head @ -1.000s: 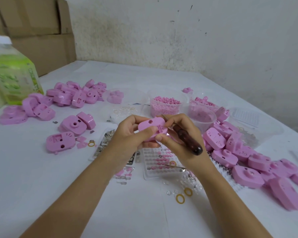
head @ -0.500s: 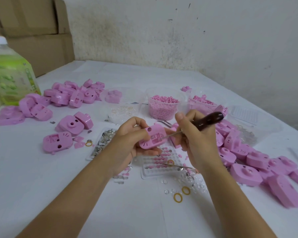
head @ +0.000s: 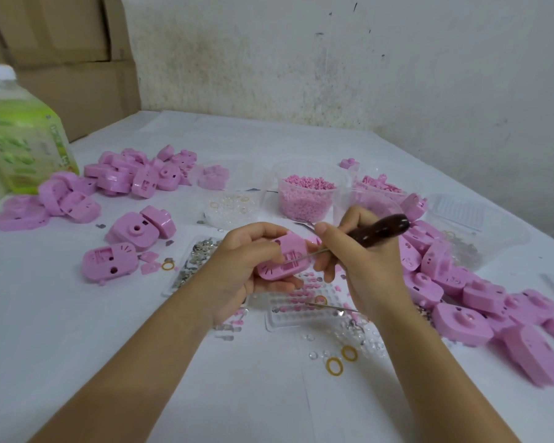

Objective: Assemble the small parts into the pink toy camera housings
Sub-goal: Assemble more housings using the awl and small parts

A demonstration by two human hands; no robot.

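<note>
At frame centre, the left hand (head: 247, 266) grips a pink housing (head: 285, 259). The right hand (head: 362, 266) grips a dark-handled tool (head: 381, 230), its metal tip touching the housing's inside.

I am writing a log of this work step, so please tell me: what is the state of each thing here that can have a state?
left hand: grips the pink housing
pink housing: held off the table, inner side facing up
right hand: grips the dark-handled tool
dark-handled tool: metal tip at the pink housing's inner side
pellet tub: lidless, nearly full
green bottle: upright
</note>
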